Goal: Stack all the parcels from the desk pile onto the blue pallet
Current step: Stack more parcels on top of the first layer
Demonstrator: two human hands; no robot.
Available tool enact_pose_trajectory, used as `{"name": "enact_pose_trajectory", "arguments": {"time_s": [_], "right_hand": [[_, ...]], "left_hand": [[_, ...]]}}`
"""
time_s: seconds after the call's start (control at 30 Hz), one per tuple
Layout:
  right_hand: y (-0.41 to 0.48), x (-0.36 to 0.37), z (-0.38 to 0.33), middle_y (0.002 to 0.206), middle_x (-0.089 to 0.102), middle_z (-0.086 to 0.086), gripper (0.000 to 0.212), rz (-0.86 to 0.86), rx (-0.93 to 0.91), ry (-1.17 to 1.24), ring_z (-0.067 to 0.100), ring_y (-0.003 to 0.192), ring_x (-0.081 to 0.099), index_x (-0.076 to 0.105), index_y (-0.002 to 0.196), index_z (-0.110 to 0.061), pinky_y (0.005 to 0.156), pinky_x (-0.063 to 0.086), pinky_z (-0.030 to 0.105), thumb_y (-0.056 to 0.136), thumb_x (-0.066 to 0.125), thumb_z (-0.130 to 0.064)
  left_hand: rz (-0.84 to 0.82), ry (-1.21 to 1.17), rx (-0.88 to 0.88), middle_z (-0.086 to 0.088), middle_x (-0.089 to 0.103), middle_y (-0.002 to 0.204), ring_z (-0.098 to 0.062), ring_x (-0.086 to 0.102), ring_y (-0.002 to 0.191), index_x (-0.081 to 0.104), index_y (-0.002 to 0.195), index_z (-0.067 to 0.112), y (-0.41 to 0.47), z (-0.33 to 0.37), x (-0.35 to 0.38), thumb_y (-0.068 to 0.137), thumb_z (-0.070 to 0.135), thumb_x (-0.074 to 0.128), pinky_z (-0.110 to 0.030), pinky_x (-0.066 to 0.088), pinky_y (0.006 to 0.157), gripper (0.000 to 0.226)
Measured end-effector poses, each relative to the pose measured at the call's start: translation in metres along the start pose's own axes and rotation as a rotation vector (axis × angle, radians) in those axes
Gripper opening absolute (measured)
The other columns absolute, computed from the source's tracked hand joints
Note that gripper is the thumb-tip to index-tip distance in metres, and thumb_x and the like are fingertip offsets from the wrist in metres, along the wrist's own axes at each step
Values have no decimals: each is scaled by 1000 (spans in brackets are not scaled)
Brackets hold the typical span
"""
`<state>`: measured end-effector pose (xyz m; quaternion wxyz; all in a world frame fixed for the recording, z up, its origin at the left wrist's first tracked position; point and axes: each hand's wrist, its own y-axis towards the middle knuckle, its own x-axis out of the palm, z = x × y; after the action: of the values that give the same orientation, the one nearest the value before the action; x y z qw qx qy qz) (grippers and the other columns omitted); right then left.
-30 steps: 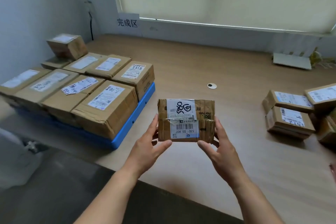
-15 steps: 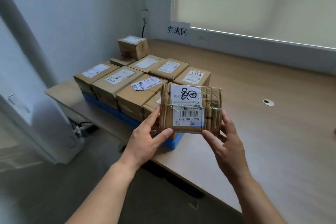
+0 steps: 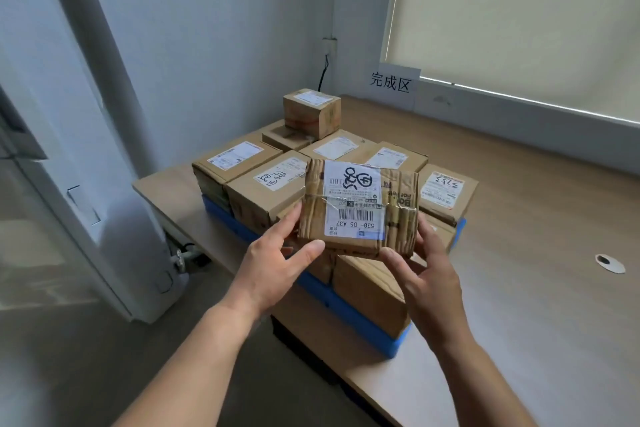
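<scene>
Corrugated brown parcel point(image 3: 358, 210), flat, creased, bound with clear tape, white shipping label reading "530- D5 A37" facing up: held in the air between both hands, above the near part of the pallet load and not touching it. Left hand point(image 3: 273, 267): thumb on the near edge, fingers closed on the left side. Right hand point(image 3: 424, 274): thumb under the near right corner, fingers wrapped behind the right side. Blue pallet point(image 3: 349, 305): sits on the left end of the wooden desk point(image 3: 536, 253), its base layer nearly covered by labelled cardboard boxes, among them one marked "3153" point(image 3: 446, 192) at the right. Second layer: one small cube-like box point(image 3: 311, 111) at the far corner, on top of the others. Behind: paper sign point(image 3: 391, 83) with three Chinese characters, drawn roller blind point(image 3: 519, 17), grommet hole point(image 3: 610, 263) in the desktop. Progress, as judged: well advanced, with many parcels placed and this one yet to be set down, probably on top; the source pile is out of view, so the remainder cannot be told.
</scene>
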<state>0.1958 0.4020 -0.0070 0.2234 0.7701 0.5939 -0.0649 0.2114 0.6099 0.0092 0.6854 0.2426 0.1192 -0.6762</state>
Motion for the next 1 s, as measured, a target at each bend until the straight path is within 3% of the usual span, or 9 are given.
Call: {"name": "enact_pose_trajectory", "arguments": {"time_s": [0.1, 0.23, 0.4, 0.53, 0.63, 0.73, 0.87, 0.93, 1.0], "right_hand": [[34, 23, -7, 129, 56, -7, 69, -13, -18, -7, 4, 115, 51, 35, 142, -31, 93, 46, 24, 82, 68, -30], [74, 54, -19, 129, 56, -10, 70, -47, -4, 17, -2, 111, 52, 33, 144, -31, 96, 47, 30, 82, 65, -36], [112, 81, -18, 130, 56, -8, 71, -22, 46, 1, 9, 119, 51, 32, 144, -35, 99, 46, 43, 81, 64, -43], [133, 97, -20, 134, 53, -7, 68, -2, 68, -40, 11, 125, 46, 32, 145, -31, 101, 44, 45, 85, 64, -38], [146, 114, -22, 131, 50, -14, 66, 6, 103, -53, 5, 121, 44, 31, 145, -30, 103, 38, 34, 87, 63, -34], [160, 134, -27, 113, 44, -24, 67, 10, 159, -54, -5, 110, 41, 30, 145, -28, 93, 32, 18, 87, 63, -31], [186, 163, -32, 105, 41, -30, 62, 87, 223, -33, -11, 101, 39, 35, 141, -32, 88, 31, 13, 88, 65, -28], [198, 181, -35, 98, 41, -37, 56, 122, 248, -45, -17, 92, 42, 35, 131, -42, 75, 33, 2, 87, 65, -26], [210, 203, -41, 99, 44, -37, 55, 147, 261, -69, -15, 92, 46, 35, 131, -41, 71, 34, 1, 87, 66, -27]], "left_hand": [[-11, 29, -15, 22, 42, 132, 4, 37, 113, 26, 141, 45, 34, -1, -19, 88, 38, 60, -12, 26, 94, 63], [13, 51, -26, 28, 36, 122, 11, 38, 103, 26, 139, 47, 77, -8, -41, 89, 36, 60, -10, 28, 91, 61], [-30, 48, -41, 28, 34, 124, 4, 38, 108, 24, 143, 44, 124, -22, -50, 89, 38, 58, -21, 31, 93, 63], [-55, 81, -9, 24, 36, 124, 3, 29, 114, 24, 140, 46, 156, -32, -56, 90, 39, 56, -34, 34, 104, 60], [-83, 77, 2, 26, 34, 121, 4, 28, 114, 26, 141, 44, 179, -51, -63, 90, 39, 57, -30, 34, 102, 60], [-110, 78, 15, 25, 38, 122, 4, 35, 112, 29, 144, 39, 208, -73, -73, 88, 41, 58, -23, 33, 94, 63], [-174, 36, 38, 20, 49, 124, -2, 48, 109, 29, 142, 44, 253, -97, -86, 86, 46, 60, -21, 39, 89, 64], [-206, 18, 52, 19, 51, 118, -1, 49, 103, 30, 142, 45, 273, -105, -97, 87, 43, 60, -19, 39, 84, 63], [-232, 27, 70, 20, 50, 115, 1, 49, 97, 29, 142, 44, 296, -114, -111, 88, 41, 60, -20, 38, 84, 62]]}}
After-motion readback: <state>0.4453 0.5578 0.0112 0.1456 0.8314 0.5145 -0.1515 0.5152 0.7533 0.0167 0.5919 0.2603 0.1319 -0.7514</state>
